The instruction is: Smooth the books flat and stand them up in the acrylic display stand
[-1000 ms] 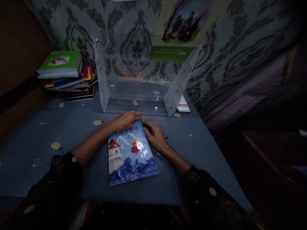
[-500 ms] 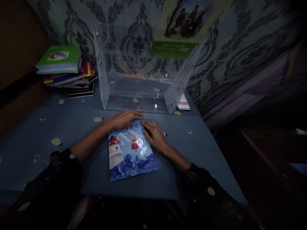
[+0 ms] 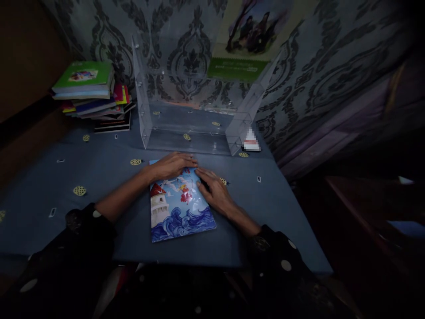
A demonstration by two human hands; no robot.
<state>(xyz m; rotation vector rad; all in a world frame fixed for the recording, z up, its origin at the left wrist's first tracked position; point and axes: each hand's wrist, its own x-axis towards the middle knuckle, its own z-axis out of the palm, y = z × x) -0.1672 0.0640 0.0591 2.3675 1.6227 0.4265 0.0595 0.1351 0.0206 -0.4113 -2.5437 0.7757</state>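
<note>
A picture book (image 3: 179, 217) with a blue cover lies shut on the table, showing waves, a white tower with a red roof and a figure in red. My left hand (image 3: 174, 166) rests flat across its upper part, fingers stretched to the right and covering most of the red title. Along the upper right edge lies my right hand (image 3: 214, 190), its fingers extended and the thumb spread over the cover. The fingertips of both hands nearly meet near the book's top right corner.
A clear acrylic rack (image 3: 186, 144) stands just beyond the book, with a green and cream book (image 3: 235, 68) leaning high on its right. Several books are piled in a stack (image 3: 83, 82) at the back left. A blurred white object (image 3: 251, 141) sits beside the rack on the blue tablecloth (image 3: 109, 168).
The book has slid slightly away from me beneath my left hand, which now hides more of the title. Its top left corner now shows beyond that hand. The view has shifted slightly.
</note>
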